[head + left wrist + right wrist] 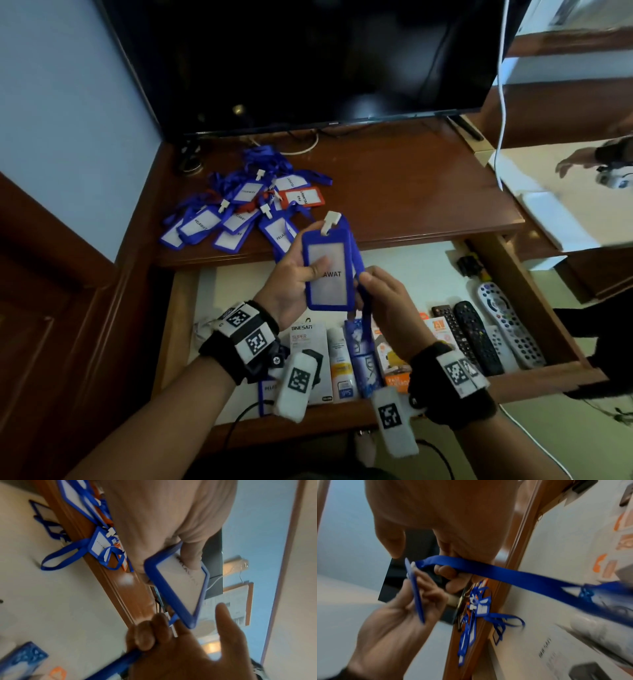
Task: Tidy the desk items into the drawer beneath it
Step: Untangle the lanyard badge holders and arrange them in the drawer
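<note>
You are looking at a blue badge holder [328, 265] with a white card, a blue strap [505, 573], and black-and-white checkered wristbands [251, 339].

Glossy wood desk [394, 185], blue plastic badge holder [327, 267], woven lanyard [505, 573]

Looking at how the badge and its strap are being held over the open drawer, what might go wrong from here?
The lanyard hangs from the right hand onto the boxes in the drawer; it may snag there. The left hand holds the badge holder close to the badge pile at the desk edge; a stray strap could drag others off.
</note>
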### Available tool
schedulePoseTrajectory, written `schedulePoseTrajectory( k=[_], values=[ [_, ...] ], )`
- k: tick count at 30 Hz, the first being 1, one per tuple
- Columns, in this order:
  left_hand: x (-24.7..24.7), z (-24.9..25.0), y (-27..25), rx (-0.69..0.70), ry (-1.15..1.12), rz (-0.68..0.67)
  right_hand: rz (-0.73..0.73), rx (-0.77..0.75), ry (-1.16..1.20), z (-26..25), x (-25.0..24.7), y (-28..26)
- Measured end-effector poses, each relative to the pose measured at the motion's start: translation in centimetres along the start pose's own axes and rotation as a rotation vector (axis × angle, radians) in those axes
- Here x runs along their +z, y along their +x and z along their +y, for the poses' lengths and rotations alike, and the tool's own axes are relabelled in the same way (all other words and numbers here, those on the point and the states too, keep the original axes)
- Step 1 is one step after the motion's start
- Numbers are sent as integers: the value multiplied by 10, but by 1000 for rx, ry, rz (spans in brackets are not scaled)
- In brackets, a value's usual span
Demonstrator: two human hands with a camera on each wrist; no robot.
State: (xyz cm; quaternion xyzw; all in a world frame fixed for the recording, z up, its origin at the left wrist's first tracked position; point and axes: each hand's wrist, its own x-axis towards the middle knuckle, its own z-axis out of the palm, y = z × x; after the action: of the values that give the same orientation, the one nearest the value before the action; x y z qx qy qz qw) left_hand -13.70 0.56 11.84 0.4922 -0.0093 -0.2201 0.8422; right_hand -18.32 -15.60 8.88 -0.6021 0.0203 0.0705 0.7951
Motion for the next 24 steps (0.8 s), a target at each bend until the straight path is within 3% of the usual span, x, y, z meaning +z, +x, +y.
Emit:
schedulePoseTrajectory(
  k=[8,14,16,20,22,24],
  values=[
    [9,5,-3,87,-162,74,1,31,-78,6,21,1],
    [-3,20,-5,83,-101,150,-62,54,-160,-9,15,-3],
    [-15,29,-8,77,77,127,-129,79,-176,-12,11,-6],
    [-36,47,-15,59,769,11,-207,126,-257,-15,4,-12],
    [-40,49,-20,-10,1001,-66,-188,125,-279,-18,2,-15],
    [-43,46,-25,-142,1088,-138,-163,123,-286,-17,2,-18]
  ],
)
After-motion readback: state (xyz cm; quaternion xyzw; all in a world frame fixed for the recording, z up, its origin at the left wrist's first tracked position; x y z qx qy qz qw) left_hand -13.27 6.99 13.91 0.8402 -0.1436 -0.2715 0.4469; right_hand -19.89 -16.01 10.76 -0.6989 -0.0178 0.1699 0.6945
